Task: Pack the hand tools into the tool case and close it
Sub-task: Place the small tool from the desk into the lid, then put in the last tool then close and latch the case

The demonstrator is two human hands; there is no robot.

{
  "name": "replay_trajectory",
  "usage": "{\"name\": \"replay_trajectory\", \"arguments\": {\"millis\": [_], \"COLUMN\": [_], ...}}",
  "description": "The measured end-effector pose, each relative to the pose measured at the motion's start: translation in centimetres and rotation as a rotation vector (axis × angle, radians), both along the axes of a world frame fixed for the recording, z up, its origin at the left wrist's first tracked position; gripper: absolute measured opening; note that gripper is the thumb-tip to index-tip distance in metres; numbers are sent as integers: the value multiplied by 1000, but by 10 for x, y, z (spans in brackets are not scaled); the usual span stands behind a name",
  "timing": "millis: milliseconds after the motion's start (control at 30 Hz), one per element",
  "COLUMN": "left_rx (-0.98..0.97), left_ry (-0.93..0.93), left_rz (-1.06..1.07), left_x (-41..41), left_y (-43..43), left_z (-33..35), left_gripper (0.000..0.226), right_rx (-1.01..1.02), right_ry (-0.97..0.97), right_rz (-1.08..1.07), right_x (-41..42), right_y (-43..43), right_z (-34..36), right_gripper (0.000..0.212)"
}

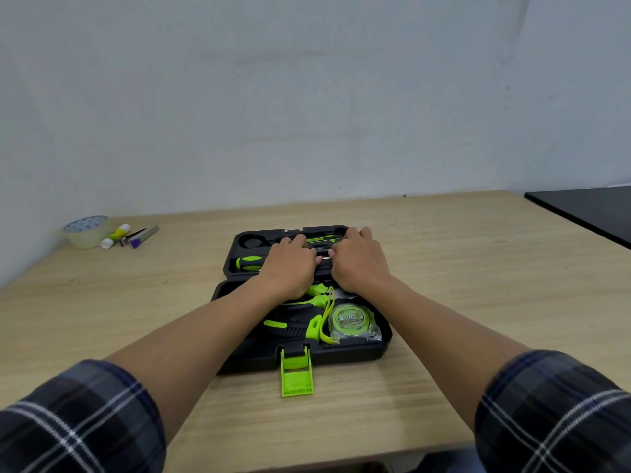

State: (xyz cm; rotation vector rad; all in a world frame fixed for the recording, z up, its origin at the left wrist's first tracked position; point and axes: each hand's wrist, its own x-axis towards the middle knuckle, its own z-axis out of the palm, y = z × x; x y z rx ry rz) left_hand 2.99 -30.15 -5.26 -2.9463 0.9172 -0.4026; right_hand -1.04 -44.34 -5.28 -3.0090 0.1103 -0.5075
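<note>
Head view: the tool case (341, 357) is laid open at table centre, lid half at 12 o'clock, so that its recesses are exposed. A screwdriver (249, 262) is apparently being seated there. The left hand (290, 264) and right hand (358, 261) are set over its shaft with fingers bent down; whether it is pinched or merely pressed cannot be told.

Dark navy-and-grey plaid sleeves (78, 421), thin white lines, seemingly pushed up; bare forearms (191, 349).
</note>
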Motion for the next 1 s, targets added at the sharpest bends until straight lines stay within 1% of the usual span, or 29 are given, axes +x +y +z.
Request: {"name": "replay_trajectory", "arguments": {"millis": [100,267,433,600,700,767,867,933,1000], "left_rx": [-22,-51,-187,-333,-369,-372,-363,-371,-384], "left_ry": [-6,99,41,-7,-18,-16,1,18,36], "left_rz": [-22,-41,56,252,387,465,558,588,608], "left_x": [0,-2,-8,-7,-16,-25,-42,-50,-55], "left_y": [2,14,59,143,201,232,267,284,294], "left_z": [-2,10,34,54,59,60,56,52,48], "left_gripper": [41,39,33,29,27,26,26,27,27], "right_rx": [11,29,13,76,104,131,132,59,4], "right_ry": [19,37,118,1,13,92,346,504,579], "right_rz": [-7,-7,-53,93,260,431,705,805,829], "right_x": [0,-1,-1,-4,-5,-7,-19,-27,-33], "right_y": [0,1,12,73,133,172,222,244,258], "right_z": [0,2,19,38,48,52,53,52,48], "right_gripper": [37,36,33,38,41,47,63,75,81]}}
